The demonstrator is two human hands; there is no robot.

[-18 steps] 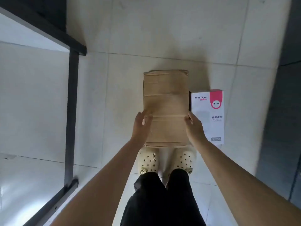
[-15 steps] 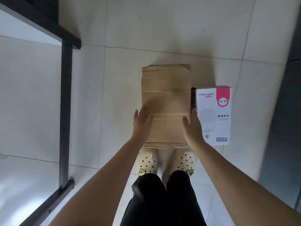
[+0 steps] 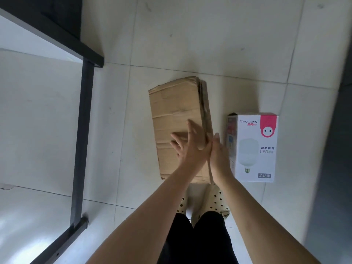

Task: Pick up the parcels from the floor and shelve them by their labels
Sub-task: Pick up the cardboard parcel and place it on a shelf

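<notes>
A single view is supplied, taken from a camera worn on the person's head. It is aimed forward and steeply down, almost straight at the pale tiled floor (image 3: 209, 35). The wide angle is seen in the splayed forearms entering from the bottom edge. The person's own black trouser legs (image 3: 196, 241) and cream perforated clogs (image 3: 213, 202) are caught at lower centre, so the ground directly below the wearer is covered. The black metal shelf frame (image 3: 83, 130) is taken in at the left edge. No second view is supplied for overlap.
</notes>
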